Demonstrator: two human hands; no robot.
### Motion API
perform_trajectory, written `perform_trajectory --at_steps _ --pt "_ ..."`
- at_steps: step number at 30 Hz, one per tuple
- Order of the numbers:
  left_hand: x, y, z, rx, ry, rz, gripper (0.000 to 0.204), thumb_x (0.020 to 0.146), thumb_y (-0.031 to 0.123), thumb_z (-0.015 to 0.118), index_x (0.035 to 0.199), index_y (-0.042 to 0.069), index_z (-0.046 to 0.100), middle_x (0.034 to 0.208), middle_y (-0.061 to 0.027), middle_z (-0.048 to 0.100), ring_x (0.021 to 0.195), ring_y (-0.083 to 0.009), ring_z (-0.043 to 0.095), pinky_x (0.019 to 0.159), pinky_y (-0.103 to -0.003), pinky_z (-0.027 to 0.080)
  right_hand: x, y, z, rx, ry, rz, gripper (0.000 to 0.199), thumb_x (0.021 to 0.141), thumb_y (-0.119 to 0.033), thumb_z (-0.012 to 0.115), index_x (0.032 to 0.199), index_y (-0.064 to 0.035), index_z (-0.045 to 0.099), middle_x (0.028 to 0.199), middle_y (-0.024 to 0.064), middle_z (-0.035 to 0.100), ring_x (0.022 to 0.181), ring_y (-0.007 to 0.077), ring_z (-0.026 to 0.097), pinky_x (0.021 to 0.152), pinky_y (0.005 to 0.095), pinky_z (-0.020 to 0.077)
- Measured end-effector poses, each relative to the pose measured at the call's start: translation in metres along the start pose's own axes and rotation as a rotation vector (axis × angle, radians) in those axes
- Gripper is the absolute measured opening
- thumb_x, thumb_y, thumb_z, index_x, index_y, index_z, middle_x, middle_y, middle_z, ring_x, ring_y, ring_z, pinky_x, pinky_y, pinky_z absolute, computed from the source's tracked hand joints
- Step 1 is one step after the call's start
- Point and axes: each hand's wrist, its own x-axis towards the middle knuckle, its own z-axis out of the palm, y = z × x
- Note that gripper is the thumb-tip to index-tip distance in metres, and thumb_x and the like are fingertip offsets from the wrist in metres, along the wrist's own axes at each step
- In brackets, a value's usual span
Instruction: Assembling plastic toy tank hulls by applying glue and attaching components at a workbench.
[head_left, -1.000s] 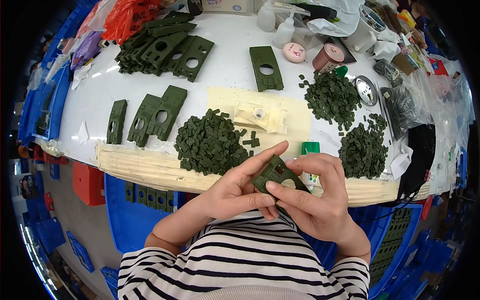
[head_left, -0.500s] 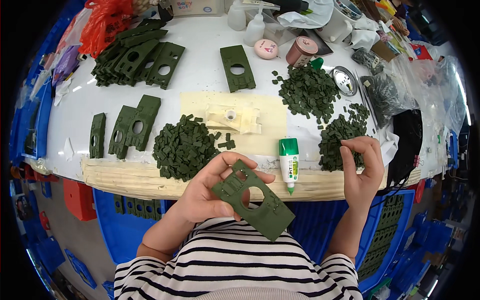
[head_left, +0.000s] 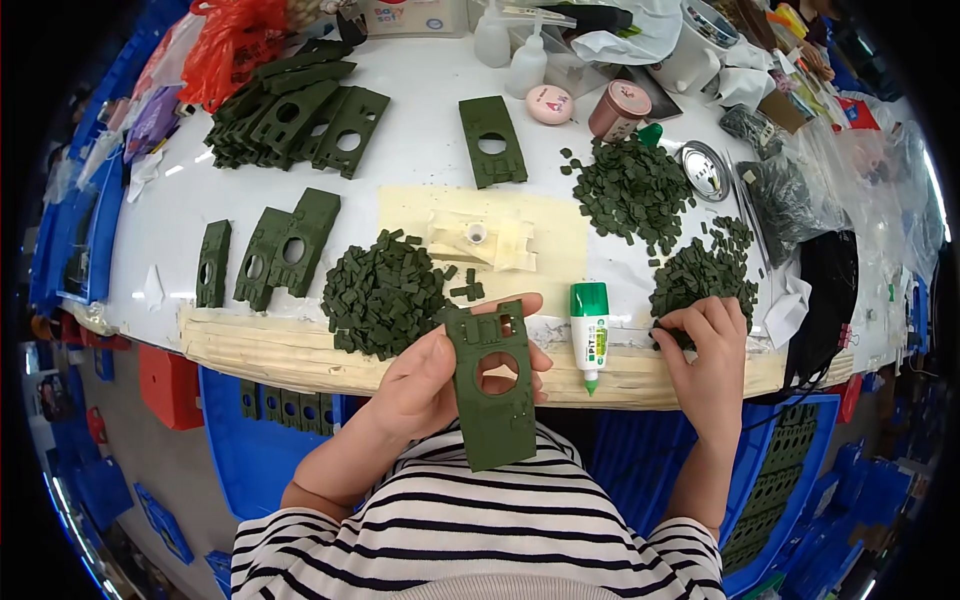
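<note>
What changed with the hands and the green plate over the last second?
The right hand let go of the green plate and moved right to the pile of small green pieces, fingertips now on it. The left hand took the plate alone and turned it upright, face up. The glue tube and the other piles stayed put.

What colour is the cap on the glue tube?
Green, on the glue tube; seen in the head view.
</note>
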Motion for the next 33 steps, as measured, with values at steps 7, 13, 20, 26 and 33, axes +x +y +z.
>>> perform_trajectory --at_steps 7,13,20,26,33 --pt "0.001 0.001 0.008 0.138 0.149 -0.084 0.087 0.092 0.06 0.038 0.146 -0.004 0.014 0.114 -0.0228 0.055 0.095 -0.0286 0.061 0.084 -0.047 0.053 0.0 -0.003 -0.002 0.139 0.067 -0.074 0.015 0.066 0.004 0.07 0.077 -0.0014 0.06 0.078 0.0075 0.056 0.079 0.0269 0.052 0.069 0.0359 0.043" --pt "0.003 0.0 0.006 -0.015 0.031 -0.036 0.067 0.098 0.049 0.035 0.144 0.002 0.023 0.121 -0.0257 0.052 0.097 -0.0231 0.06 0.087 -0.038 0.051 -0.005 0.001 0.002 0.35 0.172 0.146 0.011 0.073 0.006 0.069 0.08 0.0029 0.062 0.076 0.0091 0.063 0.067 0.0192 0.059 0.062 0.029 0.0469" --pt "0.003 0.003 0.01 0.053 0.064 -0.105 0.066 0.097 0.052 0.034 0.141 0.002 0.028 0.119 -0.0271 0.054 0.093 -0.021 0.061 0.082 -0.036 0.053 -0.003 -0.012 -0.003 0.531 0.203 -0.003 0.015 0.073 0.009 0.068 0.086 0.0018 0.068 0.08 0.0119 0.068 0.071 0.0191 0.062 0.065 0.0273 0.0478" --pt "0.002 0.003 0.011 0.075 0.057 -0.133 0.065 0.098 0.052 0.032 0.14 0.002 0.03 0.114 -0.0246 0.058 0.091 -0.0188 0.061 0.079 -0.033 0.054 0.004 -0.041 0.004 0.716 0.188 -0.091 0.015 0.073 0.012 0.064 0.083 0.0011 0.068 0.078 0.0095 0.064 0.071 0.0197 0.061 0.064 0.0269 0.0479" --pt "0.002 0.0 0.021 0.195 0.112 -0.108 0.06 0.099 0.047 0.035 0.138 0.002 0.034 0.113 -0.0163 0.057 0.09 -0.0154 0.059 0.079 -0.031 0.051 0.02 -0.071 -0.006 0.67 0.06 -0.263 0.024 0.07 0.002 0.071 0.094 -0.0007 0.069 0.083 0.0091 0.06 0.073 0.0212 0.056 0.062 0.0289 0.0446"
